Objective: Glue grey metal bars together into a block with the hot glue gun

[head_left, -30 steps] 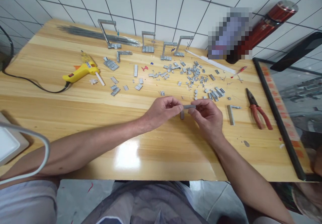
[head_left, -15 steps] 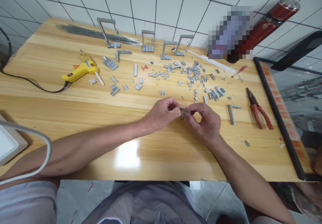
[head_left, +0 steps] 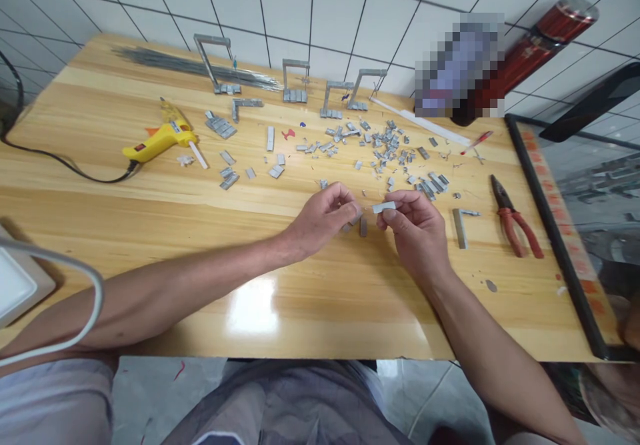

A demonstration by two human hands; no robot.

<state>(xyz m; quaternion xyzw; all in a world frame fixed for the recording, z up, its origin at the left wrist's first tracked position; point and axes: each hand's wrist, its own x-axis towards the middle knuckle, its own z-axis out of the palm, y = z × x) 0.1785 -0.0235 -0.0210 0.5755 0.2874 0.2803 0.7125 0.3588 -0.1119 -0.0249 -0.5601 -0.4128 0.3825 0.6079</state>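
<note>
My right hand (head_left: 417, 231) pinches a short light-grey metal strip (head_left: 384, 207), like a row of staples, between thumb and fingers. Closed at the fingertips, my left hand (head_left: 325, 218) grips a small grey metal piece (head_left: 353, 222), partly hidden by the thumb. Between the two hands, on the table, is another short grey strip (head_left: 363, 225). Beyond them lie scattered staple-like pieces (head_left: 390, 141) and a row of strips (head_left: 433, 185). To the right of my right hand rests an L-shaped grey piece (head_left: 460, 228).
Red-handled pliers (head_left: 517, 228) lie at the right, beside a black-edged frame (head_left: 550, 231). A yellow glue gun (head_left: 160, 141) with a cord is at the left. Several grey metal frames (head_left: 295, 91) stand along the wall near thin wires (head_left: 175, 65). A red flask (head_left: 535, 58) is back right.
My hands have moved apart. The right hand has turned and now shows a light-grey strip; a short strip between the hands is now uncovered.
</note>
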